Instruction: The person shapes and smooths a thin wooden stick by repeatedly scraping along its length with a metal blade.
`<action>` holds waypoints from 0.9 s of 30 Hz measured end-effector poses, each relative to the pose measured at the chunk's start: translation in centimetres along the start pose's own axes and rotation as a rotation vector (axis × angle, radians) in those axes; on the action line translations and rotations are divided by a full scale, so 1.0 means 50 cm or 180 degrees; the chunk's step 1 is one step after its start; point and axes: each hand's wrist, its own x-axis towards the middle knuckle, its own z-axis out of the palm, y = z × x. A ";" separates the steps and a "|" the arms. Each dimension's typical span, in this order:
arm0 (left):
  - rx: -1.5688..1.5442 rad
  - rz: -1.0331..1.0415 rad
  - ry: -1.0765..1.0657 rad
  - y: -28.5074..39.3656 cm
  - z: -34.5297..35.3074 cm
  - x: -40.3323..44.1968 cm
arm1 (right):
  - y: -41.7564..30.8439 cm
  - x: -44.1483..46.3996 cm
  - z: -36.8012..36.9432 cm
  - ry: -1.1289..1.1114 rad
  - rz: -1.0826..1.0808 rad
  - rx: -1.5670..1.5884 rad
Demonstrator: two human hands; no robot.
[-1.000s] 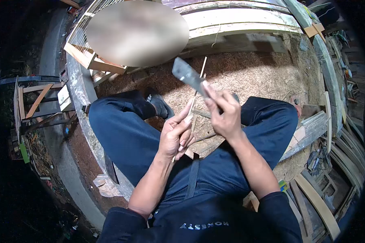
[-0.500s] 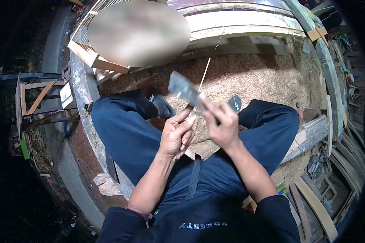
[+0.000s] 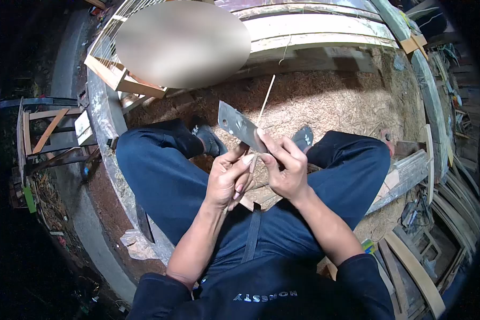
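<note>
My right hand [image 3: 289, 166] is closed around a flat, dark grey metal blade [image 3: 239, 126] with a small hole near its far corner. The blade points up and to the left, and its grip end is hidden by my fingers. My left hand [image 3: 224, 184] pinches a thin pale wooden strip [image 3: 267, 97], which runs from below that hand up past the blade toward the shavings. Both hands are close together over my lap, with the blade across the strip near my left fingertips.
Shavings [image 3: 325, 112] cover the ground beyond my feet. A wooden frame with thin bars [image 3: 104, 72] stands at upper left, partly hidden by a blurred patch. Pale boards [image 3: 325, 29] lie across the back. Curved wood pieces [image 3: 418, 266] lie at lower right.
The blade, smeared by motion before, now shows sharply and has turned slightly. My right hand has shifted a little left and down, nearer my left hand, which still pinches the strip.
</note>
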 end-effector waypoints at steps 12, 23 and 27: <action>-0.0092 0.0092 -0.0013 -0.011 0.001 -0.007 | 0.016 0.018 -0.018 0.0122 0.0533 -0.0353; -0.0147 0.0097 0.0014 0.000 0.018 0.002 | 0.005 -0.004 -0.004 -0.0194 0.0255 -0.0268; -0.0104 0.0007 -0.0083 -0.003 -0.004 -0.003 | -0.016 -0.007 -0.001 -0.0203 0.0386 -0.0312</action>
